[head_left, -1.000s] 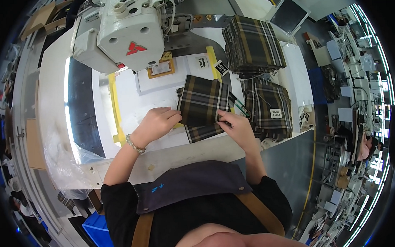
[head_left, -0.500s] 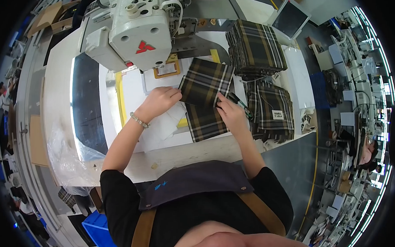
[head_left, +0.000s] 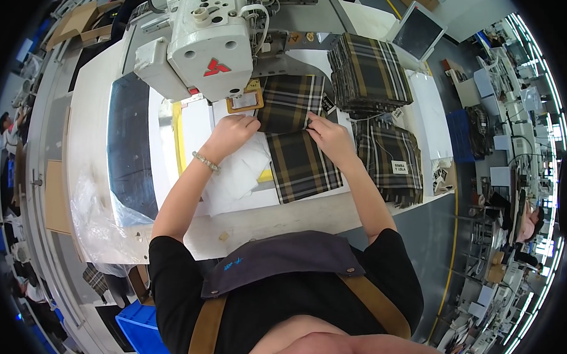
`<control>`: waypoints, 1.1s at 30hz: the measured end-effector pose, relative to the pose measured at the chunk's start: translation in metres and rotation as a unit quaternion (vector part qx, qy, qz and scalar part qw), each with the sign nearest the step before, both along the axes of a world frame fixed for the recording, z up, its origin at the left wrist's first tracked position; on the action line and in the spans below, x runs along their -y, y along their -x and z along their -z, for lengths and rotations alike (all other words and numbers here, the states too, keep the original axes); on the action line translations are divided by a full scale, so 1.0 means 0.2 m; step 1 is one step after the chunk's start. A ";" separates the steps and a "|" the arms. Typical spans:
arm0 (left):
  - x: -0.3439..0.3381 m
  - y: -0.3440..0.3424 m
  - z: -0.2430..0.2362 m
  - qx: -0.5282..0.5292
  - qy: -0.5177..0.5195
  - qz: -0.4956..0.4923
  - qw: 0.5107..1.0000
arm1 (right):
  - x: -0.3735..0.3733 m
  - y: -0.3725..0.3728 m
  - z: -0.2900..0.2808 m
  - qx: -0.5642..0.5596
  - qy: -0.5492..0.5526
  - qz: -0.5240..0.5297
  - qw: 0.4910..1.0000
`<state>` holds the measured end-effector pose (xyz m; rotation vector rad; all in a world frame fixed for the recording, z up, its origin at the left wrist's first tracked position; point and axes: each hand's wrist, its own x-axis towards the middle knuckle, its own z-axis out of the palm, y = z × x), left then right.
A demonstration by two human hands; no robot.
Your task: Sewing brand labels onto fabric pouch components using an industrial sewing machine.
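Observation:
My left hand (head_left: pixel 234 136) is closed with its fingertips pinching the lower left corner of a dark plaid fabric piece (head_left: pixel 287 102). At that piece's lower right corner, the thumb and fingers of my right hand (head_left: pixel 330 140) pinch its edge. The piece lies just right of an orange-rimmed clamp frame (head_left: pixel 254 100) under the head of a white sewing machine (head_left: pixel 207 46). Nearer to me, a second plaid piece (head_left: pixel 302 168) lies flat, its top edge by the held piece. A small dark item with pale marks (head_left: pixel 328 103) shows beside the held piece; its kind is unclear.
A tall stack of plaid pieces (head_left: pixel 371 74) stands at the back right. In front of it lies another plaid pile (head_left: pixel 387 159) with a white label. White sheets (head_left: pixel 233 175) cover the table by my left forearm. A screen (head_left: pixel 418 29) stands at the far right.
Both hands have pushed the plaid piece away from me, closer to the machine's clamp frame. More of the plaid piece beneath it now shows. The grip at both corners stays.

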<state>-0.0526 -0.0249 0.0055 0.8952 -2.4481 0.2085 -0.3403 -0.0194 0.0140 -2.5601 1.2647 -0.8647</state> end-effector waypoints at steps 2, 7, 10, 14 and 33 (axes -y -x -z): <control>0.00 -0.01 0.00 0.006 0.009 0.000 1.000 | 0.01 0.00 -0.01 -0.010 0.016 -0.009 1.000; 0.00 -0.08 0.01 0.056 0.008 -0.002 0.998 | 0.12 -0.03 -0.02 -0.022 0.032 -0.051 0.998; -0.02 -0.13 0.01 0.071 0.030 -0.007 0.997 | 0.20 -0.07 0.01 -0.014 0.046 -0.088 0.995; -0.06 -0.21 0.02 0.080 0.033 -0.023 0.996 | 0.28 -0.16 0.07 -0.031 0.057 -0.123 0.990; -0.08 -0.34 0.06 0.053 0.032 -0.099 0.993 | 0.35 -0.31 0.10 -0.078 0.068 -0.128 0.986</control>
